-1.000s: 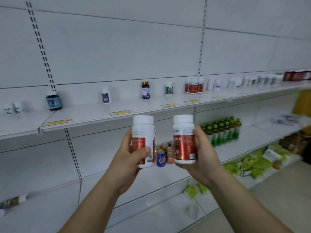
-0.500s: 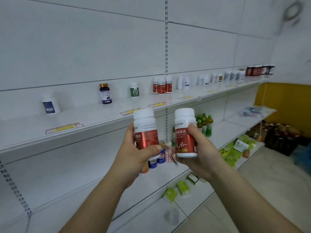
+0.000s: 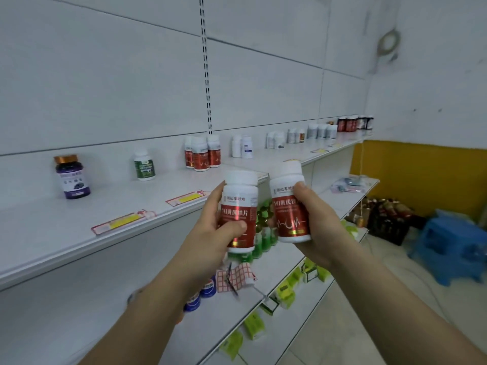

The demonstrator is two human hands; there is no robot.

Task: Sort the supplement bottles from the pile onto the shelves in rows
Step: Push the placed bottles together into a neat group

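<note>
We have turned nearer the three red bottles [image 3: 201, 154] on the shelf [image 3: 105, 201], our left hand [image 3: 208, 238] gripping the left bottle [image 3: 240, 204] and our right hand [image 3: 319, 233] the right bottle [image 3: 288, 206], upright in the air, likely to join that row.

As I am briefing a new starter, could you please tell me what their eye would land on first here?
At centre frame the left hand grips a red-label bottle and the right hand grips its twin beside it. Behind them, three matching bottles cluster on the upper shelf, with a purple bottle alone at far left. A blue stool stands on the floor at right.
</note>
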